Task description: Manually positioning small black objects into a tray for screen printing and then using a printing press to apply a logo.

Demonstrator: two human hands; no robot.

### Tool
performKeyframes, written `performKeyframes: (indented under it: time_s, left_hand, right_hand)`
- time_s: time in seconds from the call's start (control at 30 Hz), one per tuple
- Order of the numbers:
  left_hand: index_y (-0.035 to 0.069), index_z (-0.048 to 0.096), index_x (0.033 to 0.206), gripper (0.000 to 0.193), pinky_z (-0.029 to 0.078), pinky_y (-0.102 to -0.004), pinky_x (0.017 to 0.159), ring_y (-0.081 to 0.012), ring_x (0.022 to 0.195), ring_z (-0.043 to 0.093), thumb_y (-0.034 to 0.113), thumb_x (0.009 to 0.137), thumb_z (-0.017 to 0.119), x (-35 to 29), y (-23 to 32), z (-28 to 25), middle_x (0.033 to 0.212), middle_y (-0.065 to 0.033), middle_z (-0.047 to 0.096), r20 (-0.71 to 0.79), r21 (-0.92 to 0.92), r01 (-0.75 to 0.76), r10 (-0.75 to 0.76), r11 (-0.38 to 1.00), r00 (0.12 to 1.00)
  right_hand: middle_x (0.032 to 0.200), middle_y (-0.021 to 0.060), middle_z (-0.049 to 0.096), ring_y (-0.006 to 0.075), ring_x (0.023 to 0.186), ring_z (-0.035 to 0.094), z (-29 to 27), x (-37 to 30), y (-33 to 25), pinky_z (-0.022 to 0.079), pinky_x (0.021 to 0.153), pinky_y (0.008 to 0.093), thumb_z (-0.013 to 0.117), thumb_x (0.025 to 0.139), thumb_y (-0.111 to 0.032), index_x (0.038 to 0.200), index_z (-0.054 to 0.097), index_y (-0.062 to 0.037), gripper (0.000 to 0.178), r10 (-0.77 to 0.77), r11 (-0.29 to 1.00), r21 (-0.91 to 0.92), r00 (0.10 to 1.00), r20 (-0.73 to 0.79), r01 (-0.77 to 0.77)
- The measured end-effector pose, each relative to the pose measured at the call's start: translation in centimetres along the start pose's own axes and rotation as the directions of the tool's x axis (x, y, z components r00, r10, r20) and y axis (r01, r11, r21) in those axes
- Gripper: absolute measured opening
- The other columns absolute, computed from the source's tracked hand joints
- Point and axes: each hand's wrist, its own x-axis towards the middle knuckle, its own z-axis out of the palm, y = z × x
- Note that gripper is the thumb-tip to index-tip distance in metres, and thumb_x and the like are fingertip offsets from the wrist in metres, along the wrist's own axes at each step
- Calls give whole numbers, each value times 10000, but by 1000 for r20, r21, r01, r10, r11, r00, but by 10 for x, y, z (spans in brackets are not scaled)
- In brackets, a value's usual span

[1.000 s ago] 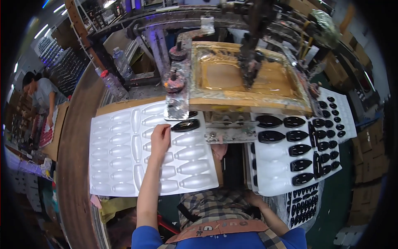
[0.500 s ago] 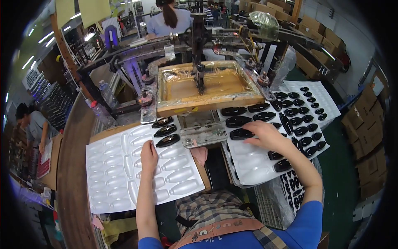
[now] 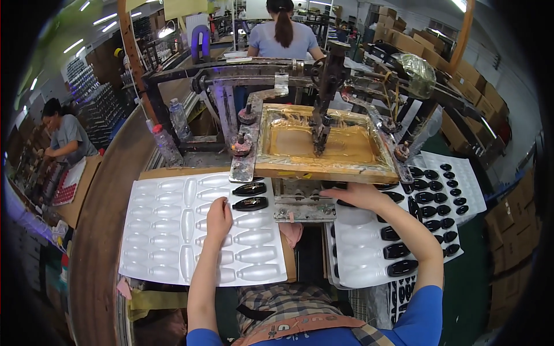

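On the left tray (image 3: pixel 178 232), beside the left hand (image 3: pixel 219 219), lie two glossy black pieces (image 3: pixel 250 203), long, tapered and marked in gold. That hand is loosely curled; the right hand (image 3: pixel 362 196) has fingers extended beside the jig (image 3: pixel 304 214). Whether either holds anything, I cannot tell.

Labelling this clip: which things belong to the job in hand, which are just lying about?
Likely in the job:
- glossy black pieces
- left white tray
- right white tray
- metal fixture
- wood-framed screen

Apparently lying about:
- red-capped bottle
- clear bottle
- pink cloth
- cardboard boxes
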Motion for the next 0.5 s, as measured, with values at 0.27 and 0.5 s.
performKeyframes:
  time_s: [0.27, 0.5]
  left_hand:
    - [-15, 518, 982, 203, 454, -317, 630, -255, 685, 565, 48, 789, 515, 0, 5, 0, 778, -154, 567, 10, -16, 51, -50, 999, 999]
    - [-18, 521, 988, 213, 451, -344, 655, -286, 722, 559, 35, 782, 505, 3, 4, 1, 827, -170, 559, 42, -23, 88, -87, 996, 995]
  right_hand:
    - [1143, 160, 508, 297, 1056, 479, 36, 25, 1, 364, 901, 331, 513, 797, -508, 1172, 470, -46, 597, -168, 979, 127, 985, 39, 162]
    - [1057, 187, 537, 351, 1006, 487, 13, 9, -11, 373, 871, 361, 495, 842, -400, 1111, 496, -12, 472, -66, 996, 60, 990, 127, 59]
